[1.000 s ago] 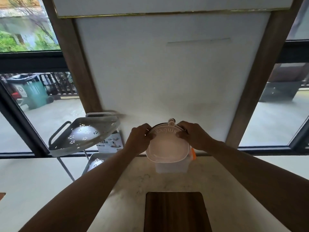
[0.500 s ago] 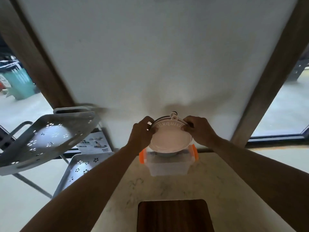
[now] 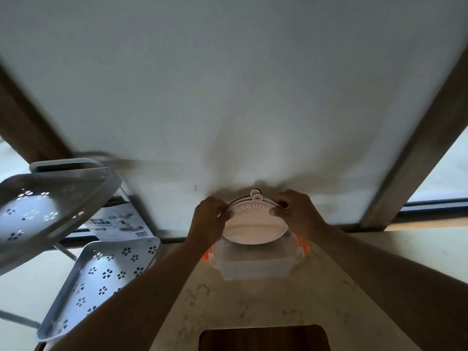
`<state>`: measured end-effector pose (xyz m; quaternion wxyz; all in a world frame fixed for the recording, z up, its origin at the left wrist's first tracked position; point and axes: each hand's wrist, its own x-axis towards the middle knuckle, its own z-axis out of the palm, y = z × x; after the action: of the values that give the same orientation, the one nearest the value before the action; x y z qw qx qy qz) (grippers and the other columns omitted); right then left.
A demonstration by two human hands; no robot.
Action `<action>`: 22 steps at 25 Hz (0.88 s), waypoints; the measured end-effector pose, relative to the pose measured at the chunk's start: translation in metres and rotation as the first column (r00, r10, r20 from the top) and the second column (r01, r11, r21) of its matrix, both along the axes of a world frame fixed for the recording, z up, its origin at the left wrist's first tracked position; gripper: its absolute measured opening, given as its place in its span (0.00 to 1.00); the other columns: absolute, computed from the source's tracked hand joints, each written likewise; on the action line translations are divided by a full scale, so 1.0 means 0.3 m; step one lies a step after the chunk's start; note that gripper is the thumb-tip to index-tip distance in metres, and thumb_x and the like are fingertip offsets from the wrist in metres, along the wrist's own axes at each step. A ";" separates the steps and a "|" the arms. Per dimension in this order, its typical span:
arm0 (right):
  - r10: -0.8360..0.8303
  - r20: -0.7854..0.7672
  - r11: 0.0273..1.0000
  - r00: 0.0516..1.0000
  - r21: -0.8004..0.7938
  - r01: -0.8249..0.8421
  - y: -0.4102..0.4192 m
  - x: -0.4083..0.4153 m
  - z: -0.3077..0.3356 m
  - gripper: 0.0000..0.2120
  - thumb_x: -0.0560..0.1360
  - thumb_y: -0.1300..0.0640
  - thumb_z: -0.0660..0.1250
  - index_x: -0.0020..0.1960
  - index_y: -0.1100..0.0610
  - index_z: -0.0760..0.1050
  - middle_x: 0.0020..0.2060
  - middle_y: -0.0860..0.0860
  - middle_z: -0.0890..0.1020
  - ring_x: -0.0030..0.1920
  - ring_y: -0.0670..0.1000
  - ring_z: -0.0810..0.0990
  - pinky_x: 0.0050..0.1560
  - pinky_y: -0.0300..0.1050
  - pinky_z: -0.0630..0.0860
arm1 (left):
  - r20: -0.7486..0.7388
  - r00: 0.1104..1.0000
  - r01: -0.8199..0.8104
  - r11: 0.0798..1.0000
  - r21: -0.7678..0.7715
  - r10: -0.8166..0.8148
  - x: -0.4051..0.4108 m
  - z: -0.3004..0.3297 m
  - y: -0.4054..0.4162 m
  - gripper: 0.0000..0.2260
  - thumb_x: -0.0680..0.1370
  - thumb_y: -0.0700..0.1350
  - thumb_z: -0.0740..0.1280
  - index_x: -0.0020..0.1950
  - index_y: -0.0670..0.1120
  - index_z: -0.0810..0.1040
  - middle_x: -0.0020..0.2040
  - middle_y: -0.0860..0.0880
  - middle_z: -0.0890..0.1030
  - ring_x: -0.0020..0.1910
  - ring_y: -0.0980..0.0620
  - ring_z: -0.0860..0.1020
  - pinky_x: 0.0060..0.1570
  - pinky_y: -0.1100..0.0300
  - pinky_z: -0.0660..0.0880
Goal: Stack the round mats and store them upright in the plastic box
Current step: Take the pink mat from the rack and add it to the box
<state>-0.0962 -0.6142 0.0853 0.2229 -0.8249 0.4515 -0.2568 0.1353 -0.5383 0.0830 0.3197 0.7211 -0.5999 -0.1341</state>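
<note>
Marble counter (image 3: 253, 302): both hands, left (image 3: 209, 220) and right (image 3: 296, 214), gripped stacked mats (image 3: 253, 229) above the box (image 3: 255, 267); tilting could splay them.

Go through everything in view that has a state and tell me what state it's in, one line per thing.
Mats: stacked, held tilted over the box, lower edge at its rim, not yet in.
Box: open, no lid on, on the counter.
Left hand: grip closed on the mats' left edge.
Right hand: grip closed on the mats' right edge.
Rack: both shelves bare.
</note>
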 end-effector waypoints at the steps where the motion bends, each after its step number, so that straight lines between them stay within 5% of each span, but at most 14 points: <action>1: -0.007 0.010 1.000 1.000 -0.003 0.007 -0.007 0.008 -0.014 0.06 0.70 0.57 0.75 0.46 0.56 0.82 0.39 0.53 0.81 0.40 0.53 0.77 0.40 0.46 0.69 | -0.001 1.000 -0.005 1.000 -0.004 0.005 0.008 -0.010 -0.007 0.05 0.73 0.43 0.74 0.45 0.42 0.83 0.43 0.44 0.81 0.43 0.45 0.78 0.49 0.50 0.74; 10: -0.122 0.119 0.992 0.985 -0.004 0.123 -0.041 0.028 -0.071 0.13 0.65 0.55 0.79 0.46 0.51 0.79 0.38 0.45 0.83 0.38 0.47 0.80 0.41 0.47 0.77 | -0.072 0.997 -0.030 0.998 -0.058 0.025 0.010 -0.074 -0.042 0.07 0.70 0.44 0.75 0.46 0.48 0.82 0.38 0.53 0.81 0.38 0.51 0.78 0.44 0.54 0.76; 13: -0.087 0.126 0.994 0.988 -0.052 0.095 -0.030 0.023 -0.089 0.10 0.67 0.55 0.77 0.45 0.52 0.79 0.39 0.48 0.83 0.39 0.49 0.80 0.42 0.50 0.77 | 0.018 1.000 0.026 0.994 -0.107 -0.025 0.010 -0.096 -0.027 0.06 0.73 0.45 0.73 0.49 0.49 0.82 0.41 0.51 0.80 0.41 0.50 0.77 0.46 0.51 0.76; 22: -0.024 -0.093 0.975 0.995 -0.222 0.003 -0.017 -0.006 -0.124 0.12 0.74 0.54 0.72 0.55 0.58 0.79 0.52 0.56 0.80 0.53 0.57 0.77 0.51 0.48 0.73 | 0.193 0.980 0.067 0.992 -0.107 -0.045 -0.003 -0.132 -0.013 0.10 0.78 0.48 0.67 0.58 0.49 0.79 0.56 0.48 0.80 0.53 0.45 0.76 0.54 0.48 0.71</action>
<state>-0.0980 -0.6191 0.0480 0.1060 -0.8528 0.4358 -0.2676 0.1345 -0.5423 0.0434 0.2972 0.6941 -0.6544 -0.0393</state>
